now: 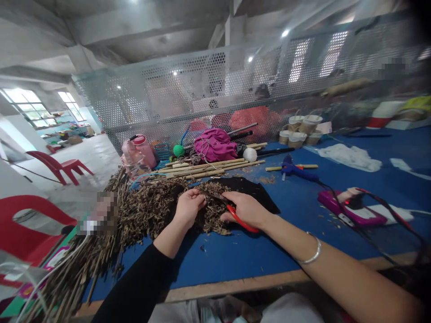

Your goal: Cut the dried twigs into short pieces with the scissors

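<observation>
My right hand (247,208) is closed round red-handled scissors (239,220), whose blades point left into a pile of dry brown plant bits (212,215). My left hand (189,207) has its fingers curled, pinching a tuft of that dry material just left of the blades. A black cloth (251,188) lies under and behind the pile on the blue table (235,255). A silver bangle sits on my right wrist.
A big heap of dry twigs (101,242) spreads left. Bamboo sticks (205,167), a magenta cloth (215,144), a pink bottle (143,150), paper cups (301,130), a blue glue gun (296,170) and a pink device with cables (350,211) stand around. Red chairs (59,167) are left; mesh wall behind.
</observation>
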Demonstrator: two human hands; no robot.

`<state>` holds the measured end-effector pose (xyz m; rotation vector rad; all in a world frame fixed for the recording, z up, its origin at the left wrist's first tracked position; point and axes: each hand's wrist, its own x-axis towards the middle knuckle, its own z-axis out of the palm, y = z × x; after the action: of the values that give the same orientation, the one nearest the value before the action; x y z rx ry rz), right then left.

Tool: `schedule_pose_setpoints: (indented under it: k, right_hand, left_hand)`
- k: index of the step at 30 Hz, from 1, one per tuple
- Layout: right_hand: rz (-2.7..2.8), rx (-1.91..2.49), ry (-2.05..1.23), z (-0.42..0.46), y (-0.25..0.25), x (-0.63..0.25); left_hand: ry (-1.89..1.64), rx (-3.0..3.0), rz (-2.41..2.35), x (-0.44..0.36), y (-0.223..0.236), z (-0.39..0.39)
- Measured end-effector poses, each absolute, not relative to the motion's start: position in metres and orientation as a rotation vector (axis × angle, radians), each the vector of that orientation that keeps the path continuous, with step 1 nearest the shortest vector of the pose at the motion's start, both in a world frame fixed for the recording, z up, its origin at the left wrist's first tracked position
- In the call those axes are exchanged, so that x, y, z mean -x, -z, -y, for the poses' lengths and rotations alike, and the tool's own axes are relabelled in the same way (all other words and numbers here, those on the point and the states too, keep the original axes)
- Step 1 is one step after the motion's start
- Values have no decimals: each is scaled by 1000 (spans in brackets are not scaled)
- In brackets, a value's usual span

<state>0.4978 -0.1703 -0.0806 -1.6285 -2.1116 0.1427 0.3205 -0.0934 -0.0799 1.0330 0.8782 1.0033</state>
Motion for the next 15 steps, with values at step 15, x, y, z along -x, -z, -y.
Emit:
schedule_pose_setpoints:
  k: [15]
  right_hand:
    - [2214,1896,95,170,84,-490]
  left_hand:
    - [-989,-953,-983,-320,85,89]
